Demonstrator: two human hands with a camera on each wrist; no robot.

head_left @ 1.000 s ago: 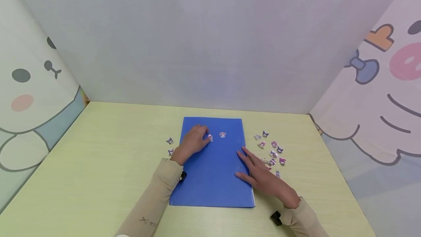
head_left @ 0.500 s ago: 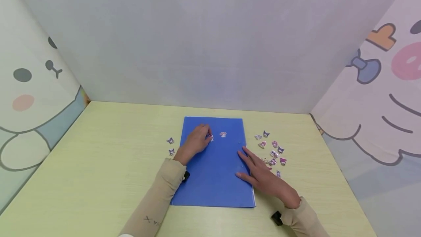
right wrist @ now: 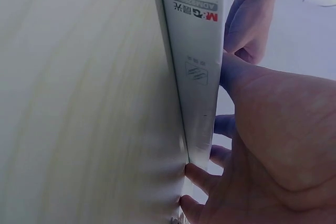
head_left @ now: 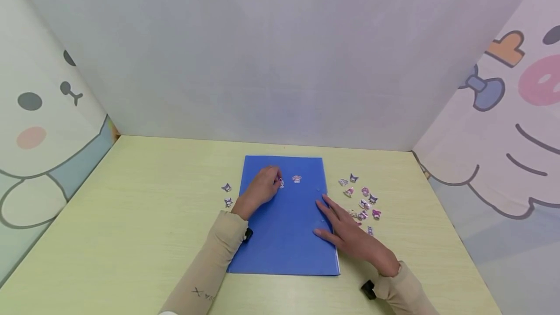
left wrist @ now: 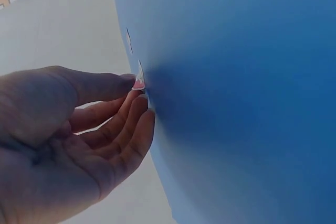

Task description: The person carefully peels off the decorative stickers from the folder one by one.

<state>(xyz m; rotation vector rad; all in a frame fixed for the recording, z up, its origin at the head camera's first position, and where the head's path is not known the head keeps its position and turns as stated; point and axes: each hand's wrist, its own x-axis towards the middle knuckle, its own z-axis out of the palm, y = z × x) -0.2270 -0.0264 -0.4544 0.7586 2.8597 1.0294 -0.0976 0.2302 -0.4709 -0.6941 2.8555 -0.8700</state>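
A blue file folder (head_left: 284,244) lies flat on the table, its pale printed spine (left wrist: 118,19) not clearly seen from the left wrist but plain as a spine (right wrist: 194,72) in the right wrist view. Over its upper left part my left hand (head_left: 259,188) pinches a small cartoon sticker (left wrist: 139,80) between thumb and fingers, close against the cover. Just right of it, another sticker (head_left: 296,179) lies on the cover. My right hand (head_left: 347,235) rests with spread fingers on the folder's right edge; in the right wrist view some fingertips reach down beside the spine.
Several loose stickers (head_left: 364,204) are scattered on the table (head_left: 144,218) right of the folder, some partly behind the right hand. Two more, an upper sticker (head_left: 226,187) and a lower sticker (head_left: 228,202), lie to its left. A plain wall (head_left: 280,62) stands behind.
My left hand has shifted slightly right, its fingers drawing closer round the sticker at the same spot. My right hand stays in place on the folder.
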